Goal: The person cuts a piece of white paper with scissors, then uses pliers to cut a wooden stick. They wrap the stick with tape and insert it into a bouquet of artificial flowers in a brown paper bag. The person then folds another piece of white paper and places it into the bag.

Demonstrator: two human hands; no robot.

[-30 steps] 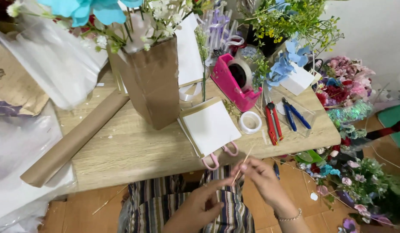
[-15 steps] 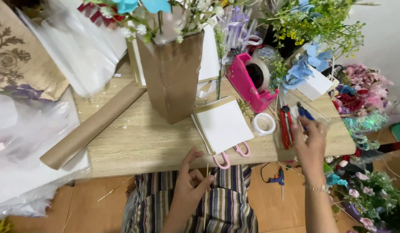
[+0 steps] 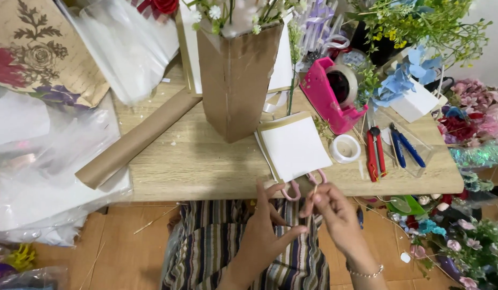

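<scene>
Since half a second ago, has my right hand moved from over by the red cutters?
Yes. The right hand has come back left, away from the red cutters, and now sits below the pink scissor handles at the table edge, close to the left hand.

Bright even light, soft shadows, sharp

Tape roll [image 3: 346,148] lies between paper pad [image 3: 295,147] and cutters [image 3: 375,151]; scissors [image 3: 302,185] under pad.

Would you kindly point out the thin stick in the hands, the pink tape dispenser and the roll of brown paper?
thin stick [image 3: 314,191], head view, on its upper end above the right hand's fingers.
pink tape dispenser [image 3: 325,102], head view, on its pink side wall.
roll of brown paper [image 3: 136,139], head view, mid-length of the tube.
</scene>
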